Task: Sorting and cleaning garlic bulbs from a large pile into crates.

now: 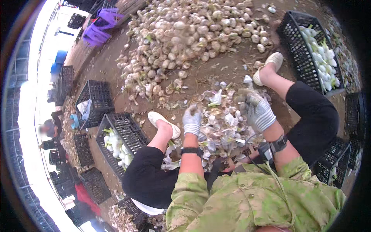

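My left hand [192, 120], in a striped white knit glove with soiled fingertips, is raised over the inner edge of a heap of garlic skins [223, 127]. Its fingers are curled in, and whether they hold anything is hidden. To the right, my right hand [256, 108] wears a matching glove; its bent fingers are blurred, and I cannot tell if something is in them. A pale peeled garlic bulb [216, 98] with a green stem shows between the hands, touching neither. Beyond lies a big pile of unpeeled garlic bulbs [185, 37] with stems on the dirt floor.
Black plastic crates of cleaned garlic stand by my left leg [127, 130] and ahead right [295, 49]. Another crate [95, 101] with a pale cloth is farther left. A purple bag [100, 27] lies at upper left. A person [51, 127] is at the far left.
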Motion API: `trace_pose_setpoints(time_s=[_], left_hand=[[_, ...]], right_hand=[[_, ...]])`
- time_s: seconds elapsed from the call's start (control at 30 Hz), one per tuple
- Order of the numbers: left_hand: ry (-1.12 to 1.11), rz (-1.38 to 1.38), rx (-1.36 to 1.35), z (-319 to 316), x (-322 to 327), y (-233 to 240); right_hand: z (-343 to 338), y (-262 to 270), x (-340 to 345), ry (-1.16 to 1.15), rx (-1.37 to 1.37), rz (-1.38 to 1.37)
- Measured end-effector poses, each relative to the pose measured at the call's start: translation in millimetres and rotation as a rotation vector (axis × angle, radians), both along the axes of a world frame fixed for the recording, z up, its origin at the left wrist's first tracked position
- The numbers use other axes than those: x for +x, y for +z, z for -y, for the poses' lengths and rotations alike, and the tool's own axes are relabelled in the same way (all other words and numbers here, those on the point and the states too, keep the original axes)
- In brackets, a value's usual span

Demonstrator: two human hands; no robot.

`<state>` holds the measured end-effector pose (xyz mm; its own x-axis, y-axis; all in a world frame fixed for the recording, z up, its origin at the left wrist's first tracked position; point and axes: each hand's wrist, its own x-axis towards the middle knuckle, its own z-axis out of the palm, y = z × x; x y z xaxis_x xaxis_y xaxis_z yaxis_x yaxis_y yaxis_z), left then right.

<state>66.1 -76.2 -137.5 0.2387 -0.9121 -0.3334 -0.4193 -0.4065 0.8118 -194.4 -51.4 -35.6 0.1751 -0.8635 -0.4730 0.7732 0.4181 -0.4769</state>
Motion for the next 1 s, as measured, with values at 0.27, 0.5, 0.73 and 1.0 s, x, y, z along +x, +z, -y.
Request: trace_pose_setpoints(time_s=[0.27,0.5,0.73,1.0], left_hand=[[0.296,0.327,-0.044,118.2,104.9,-12.5],[0.148,0.466,-0.007,178.2,165.4,-76.9],[0.046,0.234,-0.280,173.8,137.7,-46.4],[-0.439,-0.835,0.062,35.8,-39.4,53.5]], right_hand=[[12.1,-59.4,13.8,0.276,0.048,-0.432],[8.4,-94.8,36.3,0.424,0.084,-0.526],[13.4,-88.5,37.2,0.393,0.256,-0.493],[33.0,-44.9,35.1,0.078,0.114,0.109]])
